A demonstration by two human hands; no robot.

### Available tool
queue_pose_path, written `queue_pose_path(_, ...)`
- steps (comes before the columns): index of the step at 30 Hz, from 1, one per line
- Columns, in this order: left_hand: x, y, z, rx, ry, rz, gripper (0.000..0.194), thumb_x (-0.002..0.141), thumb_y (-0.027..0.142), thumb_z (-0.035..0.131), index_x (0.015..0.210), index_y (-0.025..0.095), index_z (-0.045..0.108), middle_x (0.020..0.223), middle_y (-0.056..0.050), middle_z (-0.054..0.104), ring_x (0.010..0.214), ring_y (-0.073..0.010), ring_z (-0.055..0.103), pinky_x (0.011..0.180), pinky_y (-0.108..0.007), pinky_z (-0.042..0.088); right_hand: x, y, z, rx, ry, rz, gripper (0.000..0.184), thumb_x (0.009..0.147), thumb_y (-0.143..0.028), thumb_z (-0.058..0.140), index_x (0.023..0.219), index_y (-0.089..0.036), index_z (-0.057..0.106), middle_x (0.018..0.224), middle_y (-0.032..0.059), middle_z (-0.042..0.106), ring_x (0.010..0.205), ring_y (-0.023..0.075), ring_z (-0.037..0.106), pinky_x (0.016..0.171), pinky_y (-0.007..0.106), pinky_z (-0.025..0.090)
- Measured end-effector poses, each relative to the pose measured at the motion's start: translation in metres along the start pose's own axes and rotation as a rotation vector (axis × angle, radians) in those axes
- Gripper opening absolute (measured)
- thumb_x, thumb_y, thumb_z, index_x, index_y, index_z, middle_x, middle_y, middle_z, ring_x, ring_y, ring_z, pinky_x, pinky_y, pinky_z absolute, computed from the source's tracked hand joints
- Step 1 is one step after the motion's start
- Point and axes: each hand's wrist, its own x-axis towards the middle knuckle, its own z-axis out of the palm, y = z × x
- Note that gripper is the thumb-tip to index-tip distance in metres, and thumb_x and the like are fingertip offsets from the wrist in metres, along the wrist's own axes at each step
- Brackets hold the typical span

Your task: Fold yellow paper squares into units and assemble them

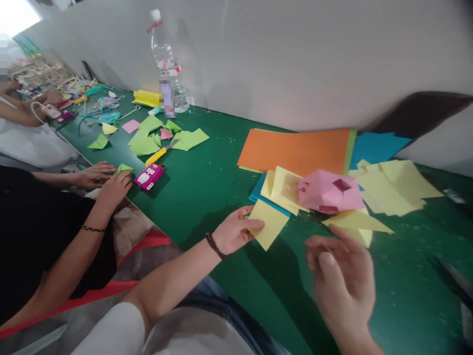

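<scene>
My left hand (233, 230), with a dark bead bracelet at the wrist, pinches a yellow paper square (269, 224) by its left corner, just above the green table (207, 192). My right hand (342, 276) hovers lower right with fingers loosely curled and apart, holding nothing. Just beyond it lie a pointed yellow paper piece (356, 223) and a folded pink paper shape (328, 192).
Orange sheets (295, 148), blue sheets (377, 146) and loose yellow squares (399, 187) lie at the back right. A person to my left presses a green folded paper (123, 168); a pink box (149, 176), a yellow cutter (157, 156), green scraps and a water bottle (166, 61) lie beyond.
</scene>
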Motion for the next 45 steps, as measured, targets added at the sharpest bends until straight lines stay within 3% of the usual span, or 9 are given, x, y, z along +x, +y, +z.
queue_pose_path(8,-0.006,0.008,0.006,-0.136,-0.097,0.100,0.045,0.052,0.026,0.089,0.085,0.017,0.060,0.073,0.001,0.065,0.060,-0.0098,0.061,0.057,-0.021,0.047,-0.001,-0.015,0.007,0.026,0.087,0.096,0.036,0.080,-0.040,0.068,0.115,-0.034,0.060,0.085,0.0028,0.061,0.062,0.0174,0.050,0.054,0.035,0.038)
queue_pose_path(12,-0.004,0.005,0.004,-0.143,-0.082,0.102,0.045,0.052,0.024,0.088,0.086,0.017,0.060,0.078,0.000,0.066,0.065,-0.0118,0.063,0.063,-0.024,0.049,-0.002,-0.018,0.008,-0.031,0.077,0.075,0.040,0.077,-0.045,0.070,0.114,-0.032,0.060,0.085,0.0040,0.061,0.062,0.0187,0.050,0.054,0.035,0.038)
queue_pose_path(16,-0.001,0.000,0.002,-0.063,-0.092,0.077,0.053,0.052,0.021,0.089,0.095,0.016,0.059,0.087,-0.003,0.069,0.078,-0.0170,0.067,0.072,-0.029,0.050,-0.003,-0.019,0.006,-0.083,0.062,0.078,0.042,0.078,-0.049,0.068,0.115,-0.033,0.059,0.087,0.0051,0.061,0.072,0.0221,0.055,0.063,0.039,0.043)
queue_pose_path(20,-0.003,-0.001,0.005,0.074,-0.006,0.072,0.063,0.043,0.021,0.093,0.094,0.016,0.057,0.089,-0.004,0.068,0.074,-0.0152,0.066,0.070,-0.029,0.051,-0.002,-0.015,0.004,-0.103,0.045,0.058,0.042,0.079,-0.049,0.067,0.116,-0.033,0.059,0.088,0.0051,0.061,0.084,0.0244,0.057,0.072,0.040,0.046)
queue_pose_path(26,-0.009,-0.001,0.013,0.352,0.067,0.091,0.069,0.043,0.024,0.093,0.100,0.014,0.056,0.088,-0.005,0.067,0.076,-0.0182,0.065,0.075,-0.036,0.052,0.002,-0.002,0.003,-0.099,-0.008,0.015,0.045,0.076,-0.041,0.072,0.117,-0.028,0.058,0.085,0.0027,0.061,0.084,0.0212,0.059,0.079,0.039,0.049)
queue_pose_path(36,-0.012,-0.003,0.015,0.455,0.044,0.077,0.063,0.044,0.023,0.093,0.097,0.014,0.060,0.093,-0.007,0.070,0.084,-0.0197,0.066,0.077,-0.033,0.053,0.004,-0.001,0.004,-0.234,-0.010,0.081,0.039,0.078,-0.038,0.070,0.113,-0.023,0.059,0.076,-0.0006,0.060,0.067,0.0146,0.059,0.064,0.030,0.053)
queue_pose_path(42,-0.015,-0.004,0.012,0.419,-0.049,0.079,0.054,0.066,0.050,0.079,0.103,0.012,0.066,0.101,-0.011,0.068,0.091,-0.0225,0.067,0.072,-0.031,0.055,0.009,-0.001,0.001,-0.251,0.043,0.133,0.040,0.077,-0.041,0.070,0.111,-0.021,0.062,0.078,0.0011,0.062,0.070,0.0162,0.061,0.062,0.029,0.052)
queue_pose_path(45,-0.016,-0.004,0.012,0.432,-0.027,0.055,0.057,0.060,0.041,0.086,0.104,0.012,0.065,0.099,-0.010,0.069,0.087,-0.0210,0.067,0.072,-0.031,0.055,0.010,0.000,0.001,-0.227,0.040,0.149,0.040,0.077,-0.041,0.070,0.111,-0.021,0.062,0.079,0.0019,0.063,0.071,0.0165,0.062,0.061,0.029,0.053)
